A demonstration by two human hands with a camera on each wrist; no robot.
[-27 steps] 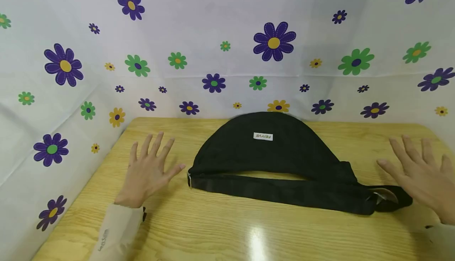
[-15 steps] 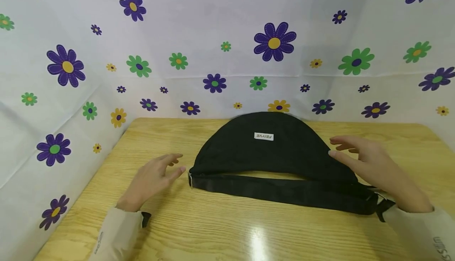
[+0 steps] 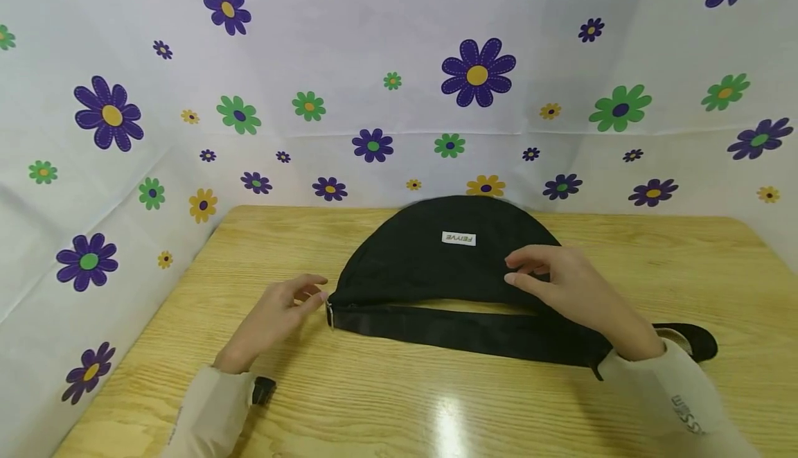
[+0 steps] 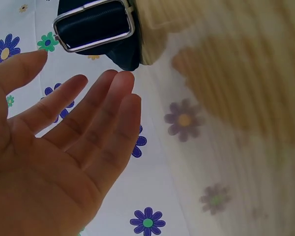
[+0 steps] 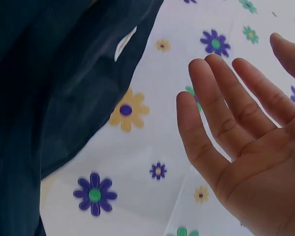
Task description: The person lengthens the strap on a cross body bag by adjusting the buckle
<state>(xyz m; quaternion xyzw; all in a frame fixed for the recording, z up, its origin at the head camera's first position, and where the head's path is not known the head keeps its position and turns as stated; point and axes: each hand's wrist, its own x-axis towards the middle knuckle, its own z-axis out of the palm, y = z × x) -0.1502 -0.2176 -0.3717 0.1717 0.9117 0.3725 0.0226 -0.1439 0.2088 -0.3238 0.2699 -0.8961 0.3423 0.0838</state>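
A black half-moon waist bag [image 3: 430,257] with a small white FEIYVE label [image 3: 458,238] lies flat on the wooden table, label upside down to me. Its black strap [image 3: 449,333] runs along the near side, with a metal buckle [image 3: 331,314] at the left end. My left hand [image 3: 271,319] is just left of that buckle, fingers loosely bent and holding nothing; the left wrist view shows the buckle [image 4: 94,27] beyond its fingertips. Over the bag's right part hovers my right hand [image 3: 561,285], empty, its fingers relaxed. It hides the bag's right corner and part of the strap.
The strap's looped end [image 3: 695,340] sticks out past the right sleeve. Behind and to the left of the table [image 3: 374,402] hangs a white cloth [image 3: 349,42] printed with purple, green and yellow flowers.
My right hand has swept left from beyond the bag's right end to over the bag. My left hand has lowered and its spread fingers have drawn together near the buckle. The bag stays put.
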